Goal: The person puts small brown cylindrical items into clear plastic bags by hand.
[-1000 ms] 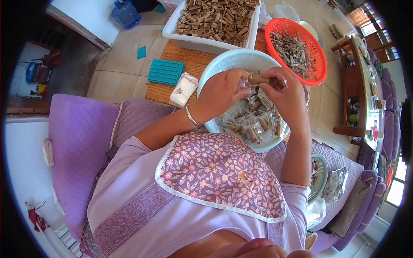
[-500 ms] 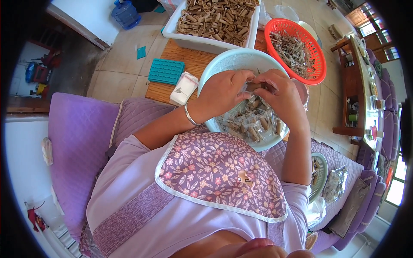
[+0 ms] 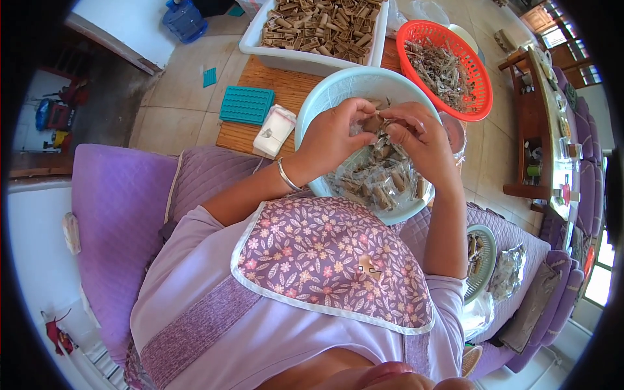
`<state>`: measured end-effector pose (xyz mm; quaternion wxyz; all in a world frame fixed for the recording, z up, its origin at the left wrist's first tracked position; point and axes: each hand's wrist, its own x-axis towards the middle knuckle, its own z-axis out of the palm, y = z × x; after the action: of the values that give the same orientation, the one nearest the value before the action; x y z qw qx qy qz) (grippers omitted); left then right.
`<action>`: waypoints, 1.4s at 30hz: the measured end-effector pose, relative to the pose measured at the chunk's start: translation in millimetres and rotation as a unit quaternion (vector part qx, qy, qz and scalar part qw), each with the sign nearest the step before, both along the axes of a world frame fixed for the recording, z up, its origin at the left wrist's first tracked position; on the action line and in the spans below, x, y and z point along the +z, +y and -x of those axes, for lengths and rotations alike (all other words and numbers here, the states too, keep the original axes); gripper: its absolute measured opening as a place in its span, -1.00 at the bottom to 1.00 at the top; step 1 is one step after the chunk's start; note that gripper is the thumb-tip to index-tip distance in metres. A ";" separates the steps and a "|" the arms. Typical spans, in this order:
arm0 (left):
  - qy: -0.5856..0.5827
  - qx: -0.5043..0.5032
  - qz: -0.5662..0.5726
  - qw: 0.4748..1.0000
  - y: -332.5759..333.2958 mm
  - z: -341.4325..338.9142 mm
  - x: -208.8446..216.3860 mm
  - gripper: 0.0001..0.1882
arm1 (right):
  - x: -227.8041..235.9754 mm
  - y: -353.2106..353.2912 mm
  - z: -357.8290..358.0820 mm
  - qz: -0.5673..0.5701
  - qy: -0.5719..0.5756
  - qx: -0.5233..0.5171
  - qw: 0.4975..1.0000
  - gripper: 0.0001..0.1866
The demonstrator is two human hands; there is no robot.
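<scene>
Both my hands are over a pale blue-green basin (image 3: 316, 107). Fingertips close together, they pinch a short brown piece (image 3: 372, 123) with clear plastic film around it. My left hand (image 3: 335, 135) grips it from the left, thumb and fingers closed. My right hand (image 3: 424, 143) meets it from the right with bent fingers, which partly hide it. Below, many small brown rolled pieces in clear wrappers (image 3: 383, 185) lie in the basin. Beside my left wrist, a stack of white wrappers (image 3: 278, 128) rests on the wooden table (image 3: 237, 138).
A white bin (image 3: 305, 60) of loose brown pieces stands behind the basin. A red colander (image 3: 480, 107) holds dry, shredded-looking bits at the far right. Teal ridged mats (image 3: 247, 105) lie at the table's left. A green basket (image 3: 484, 270) and a clear bag (image 3: 507, 272) sit on the purple sofa.
My left hand has drawn slightly left, and the fingers of both hands have shifted around the wrapped piece. The whole view has moved a little.
</scene>
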<state>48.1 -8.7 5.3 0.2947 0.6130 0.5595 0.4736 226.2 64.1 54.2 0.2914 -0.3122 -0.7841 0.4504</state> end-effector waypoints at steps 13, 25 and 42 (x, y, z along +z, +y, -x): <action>-0.107 -0.003 0.003 0.994 5.7 -9.0 -11.2 -0.60 | -16.0 -6.6 6.4 0.043 0.011 -0.123 0.991 -0.83; -0.069 -0.010 0.001 0.998 0.7 -6.5 -4.9 -0.59 | -24.1 -1.8 9.4 0.206 0.058 -0.112 0.970 -0.87; -0.315 -0.096 0.169 0.929 8.6 5.5 -3.3 -0.85 | -19.6 -4.6 3.7 0.327 0.136 -0.018 0.935 -0.84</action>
<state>42.7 -0.1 2.0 0.5991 0.4242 0.4480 0.5103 222.5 59.4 34.5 0.2849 -0.3404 -0.5408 0.7145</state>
